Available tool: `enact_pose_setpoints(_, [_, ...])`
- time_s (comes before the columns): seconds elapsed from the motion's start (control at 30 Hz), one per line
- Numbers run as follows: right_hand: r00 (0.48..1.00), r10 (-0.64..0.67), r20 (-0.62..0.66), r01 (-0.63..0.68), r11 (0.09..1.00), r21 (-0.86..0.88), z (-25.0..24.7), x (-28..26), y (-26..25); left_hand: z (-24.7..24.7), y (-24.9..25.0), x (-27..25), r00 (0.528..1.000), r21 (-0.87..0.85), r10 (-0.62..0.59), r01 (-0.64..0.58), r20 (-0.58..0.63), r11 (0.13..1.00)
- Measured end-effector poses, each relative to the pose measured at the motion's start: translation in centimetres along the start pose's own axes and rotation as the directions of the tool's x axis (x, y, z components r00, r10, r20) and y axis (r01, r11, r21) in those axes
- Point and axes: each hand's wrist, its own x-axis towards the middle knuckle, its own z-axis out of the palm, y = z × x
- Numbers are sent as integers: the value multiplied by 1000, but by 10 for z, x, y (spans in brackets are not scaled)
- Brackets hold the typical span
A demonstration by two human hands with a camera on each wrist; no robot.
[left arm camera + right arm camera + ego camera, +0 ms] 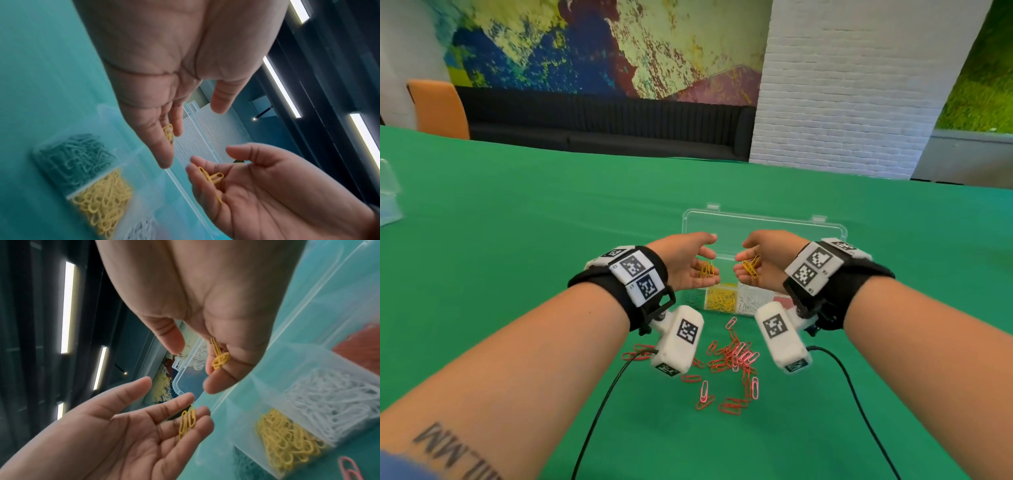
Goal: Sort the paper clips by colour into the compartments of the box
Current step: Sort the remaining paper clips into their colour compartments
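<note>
Head view shows a few yellow clips (pixel 707 269) lying on the left hand (pixel 686 262), palm up with fingers relaxed, not curled round them, and another small bunch of yellow clips (pixel 751 266) cupped in the loosely bent fingers of the right hand (pixel 763 260). Both hands hover just above the clear box (pixel 835 230) near the middle of the tabletop (pixel 517 222), right over its yellow compartment (pixel 720 300). I'd say the trick here is to tip both palms low over that section so nothing bounces into the white pile (pixel 751 301) next door. Counting: roughly two or three clips per hand, hard to tell exactly. Four filled compartments show across the views: green, yellow, white, red. Red and pink clips (pixel 729 359), a couple dozen maybe, are scattered between the box and the near edge.
</note>
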Motion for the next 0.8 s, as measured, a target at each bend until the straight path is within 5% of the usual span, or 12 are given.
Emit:
enact_pose_setpoints(0.3, [995,51,-81,-40,991,127,5,42,-6,12,15,26,1000,42,-23,24,-21,999])
enact_pose_setpoints(0.53, [999,41,19,-43,991,126,6,42,-1,8,13,23,1000,68,18,-18,5,997])
enact_pose_setpoints(0.7, [992,-126,5,127,992,-28,-2,15,7,-6,2,8,993,265,115,-114,12,958])
enact_pose_setpoints(0.8, [967,-254,23,245,902,-355,-9,-5,19,-19,-12,-6,982,586,179,-183,66,789])
